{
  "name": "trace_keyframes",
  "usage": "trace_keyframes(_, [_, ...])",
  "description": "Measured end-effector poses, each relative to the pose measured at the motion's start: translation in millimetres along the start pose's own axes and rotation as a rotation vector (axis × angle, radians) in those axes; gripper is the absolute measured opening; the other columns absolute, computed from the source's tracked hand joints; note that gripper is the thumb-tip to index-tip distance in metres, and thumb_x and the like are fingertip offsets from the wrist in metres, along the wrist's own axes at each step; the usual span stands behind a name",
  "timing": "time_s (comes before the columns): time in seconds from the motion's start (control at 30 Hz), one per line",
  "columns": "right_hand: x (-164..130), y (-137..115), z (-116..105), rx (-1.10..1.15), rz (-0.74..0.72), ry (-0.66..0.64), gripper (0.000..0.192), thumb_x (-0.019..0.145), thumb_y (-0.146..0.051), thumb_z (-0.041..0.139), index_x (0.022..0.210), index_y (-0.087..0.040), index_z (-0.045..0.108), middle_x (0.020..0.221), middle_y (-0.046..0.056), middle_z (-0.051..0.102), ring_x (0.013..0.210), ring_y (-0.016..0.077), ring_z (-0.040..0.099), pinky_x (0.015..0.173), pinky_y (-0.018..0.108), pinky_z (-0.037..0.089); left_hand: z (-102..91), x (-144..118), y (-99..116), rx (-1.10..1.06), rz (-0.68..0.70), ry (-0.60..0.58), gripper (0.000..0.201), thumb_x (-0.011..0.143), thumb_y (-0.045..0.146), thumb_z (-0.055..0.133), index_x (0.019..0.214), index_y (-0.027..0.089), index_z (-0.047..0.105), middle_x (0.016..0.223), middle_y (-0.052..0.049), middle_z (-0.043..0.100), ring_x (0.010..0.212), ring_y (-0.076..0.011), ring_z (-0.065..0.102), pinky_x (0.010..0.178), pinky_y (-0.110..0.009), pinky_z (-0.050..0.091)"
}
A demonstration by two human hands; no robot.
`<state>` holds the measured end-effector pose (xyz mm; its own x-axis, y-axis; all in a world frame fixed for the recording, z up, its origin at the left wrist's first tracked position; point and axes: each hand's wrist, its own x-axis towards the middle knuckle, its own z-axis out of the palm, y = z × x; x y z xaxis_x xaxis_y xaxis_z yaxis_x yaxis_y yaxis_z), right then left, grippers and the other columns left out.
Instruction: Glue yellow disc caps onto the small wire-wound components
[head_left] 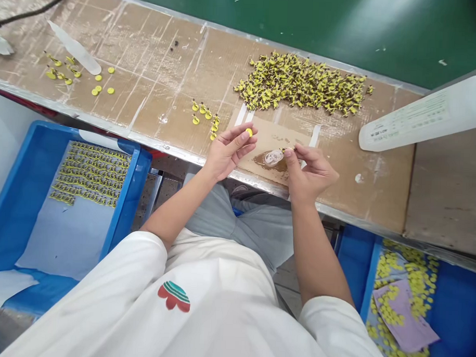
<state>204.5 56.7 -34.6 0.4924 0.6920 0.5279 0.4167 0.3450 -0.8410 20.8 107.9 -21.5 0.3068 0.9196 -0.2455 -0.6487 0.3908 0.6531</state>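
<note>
My left hand [228, 151] pinches a small yellow disc [249, 132] between thumb and fingertips, just above the bench edge. Close beside it, my right hand [309, 170] grips a tiny yellow-and-dark part [289, 149] at its fingertips, right next to a small round cap of brown glue [273, 157] on a taped cardboard patch [278, 135]. A large heap of yellow-and-dark small parts [301, 87] lies on the bench beyond both hands. A short row of several such parts [205, 115] stands to the left of my left hand.
A cardboard-covered bench [155, 76] with a metal front edge. A blue tray [30, 192] at lower left holds rows of parts on grey paper. A blue bin of yellow discs [409, 294] sits at lower right. A white bottle [423, 117] lies at right; loose discs [101, 82] lie far left.
</note>
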Motion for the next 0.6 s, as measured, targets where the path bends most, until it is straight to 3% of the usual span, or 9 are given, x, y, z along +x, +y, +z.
trace_keyframes(0.33, [-6.4,3.7,-1.2,-0.113,-0.136,-0.013,0.016,0.079,-0.036,0.080,0.087,-0.023,0.077,0.074,0.003,0.072,0.083,0.0214,0.067,0.078,0.042,0.059,3.7,-2.4,2.2,-0.073,-0.105,0.071,0.028,0.089,0.019,0.068,0.116,0.024,0.072,0.125,0.001,0.072,0.126,-0.0192,0.061,0.112,-0.029,0.047])
trace_keyframes(0.6, [-7.6,0.7,-2.5,-0.146,-0.040,-0.048,0.020,0.079,-0.045,0.079,0.085,-0.027,0.076,0.077,0.004,0.070,0.089,0.0240,0.068,0.088,0.048,0.059,2.7,-0.2,1.2,-0.035,-0.083,0.047,0.028,0.086,0.020,0.072,0.114,0.023,0.073,0.124,0.000,0.073,0.128,-0.0228,0.060,0.110,-0.030,0.050])
